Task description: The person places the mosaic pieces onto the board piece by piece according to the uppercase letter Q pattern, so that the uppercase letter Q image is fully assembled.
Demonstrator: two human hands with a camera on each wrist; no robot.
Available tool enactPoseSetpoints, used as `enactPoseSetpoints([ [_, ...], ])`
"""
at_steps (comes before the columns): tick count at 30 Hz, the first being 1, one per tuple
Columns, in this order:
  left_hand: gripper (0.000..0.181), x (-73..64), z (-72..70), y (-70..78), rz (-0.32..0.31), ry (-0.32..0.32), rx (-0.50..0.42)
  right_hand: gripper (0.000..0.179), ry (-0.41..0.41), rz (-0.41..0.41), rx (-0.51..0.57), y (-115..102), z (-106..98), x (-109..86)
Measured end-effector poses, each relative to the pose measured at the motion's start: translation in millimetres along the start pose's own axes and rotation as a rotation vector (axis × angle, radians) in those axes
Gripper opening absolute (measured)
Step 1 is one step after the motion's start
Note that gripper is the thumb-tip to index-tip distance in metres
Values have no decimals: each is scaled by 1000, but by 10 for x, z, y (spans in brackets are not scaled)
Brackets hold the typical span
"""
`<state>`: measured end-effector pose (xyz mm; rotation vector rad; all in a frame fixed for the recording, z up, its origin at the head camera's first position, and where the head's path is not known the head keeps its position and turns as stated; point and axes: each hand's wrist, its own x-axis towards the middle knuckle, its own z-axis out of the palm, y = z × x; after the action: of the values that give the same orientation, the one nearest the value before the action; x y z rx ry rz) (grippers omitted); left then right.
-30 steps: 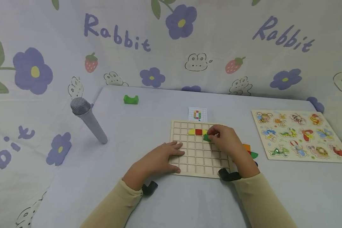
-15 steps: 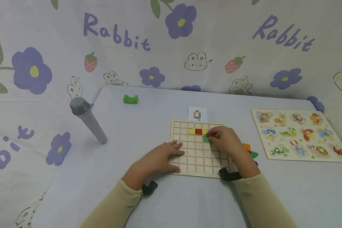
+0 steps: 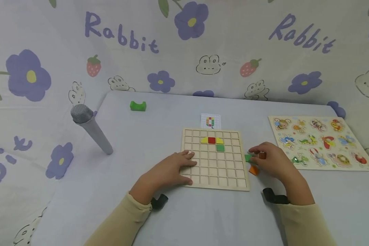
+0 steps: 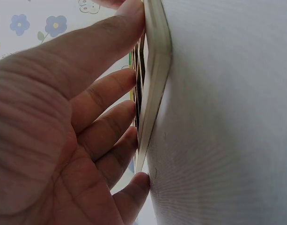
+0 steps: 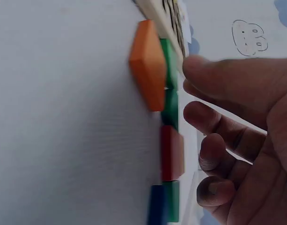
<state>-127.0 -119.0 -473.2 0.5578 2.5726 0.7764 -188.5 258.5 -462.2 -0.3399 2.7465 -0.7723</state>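
A wooden grid board point(image 3: 216, 177) lies in the middle of the table. It holds a yellow, red, yellow row point(image 3: 212, 140) with a green square point(image 3: 220, 148) in the row beneath. My left hand point(image 3: 187, 164) rests flat on the board's near left corner, its straight fingers point(image 4: 110, 89) touching the grid point(image 4: 155, 70). My right hand point(image 3: 256, 153) hovers over loose pieces just right of the board: a green one point(image 3: 248, 158), a red one point(image 3: 262, 155) and an orange one point(image 3: 253, 170). In the right wrist view its fingers point(image 5: 213, 154) curl loosely beside the orange piece point(image 5: 148, 65) and red piece point(image 5: 172, 152), gripping none.
A small pattern card point(image 3: 210, 121) stands behind the board. A wooden animal puzzle point(image 3: 318, 141) lies at the right. A grey microphone point(image 3: 90, 128) leans at the table's left edge, and a green arch block point(image 3: 138, 106) sits at the far left. Printed cloth surrounds the table.
My right hand let go of the green square in the board's third row and moved right, off the board, to the loose pieces. The left hand stayed put.
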Motion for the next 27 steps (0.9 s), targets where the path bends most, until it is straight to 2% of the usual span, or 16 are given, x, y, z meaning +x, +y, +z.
enactPoseSetpoints([
  [7,71,-14,-12,-5,3,1,-27,30,14,4,-5,12,103,-14],
  [12,72,-5,-7,-10,1,2,-24,28,31,44,30,-11,95,-35],
  [19,73,8,-8,-6,-6,-3,-11,15,116,74,59,-57,81,-42],
  [23,73,9,-8,-8,-5,-4,-9,13,179,44,87,-193,57,-20],
  [27,72,12,-11,-7,1,-2,-9,13,141,-6,138,-414,128,68],
])
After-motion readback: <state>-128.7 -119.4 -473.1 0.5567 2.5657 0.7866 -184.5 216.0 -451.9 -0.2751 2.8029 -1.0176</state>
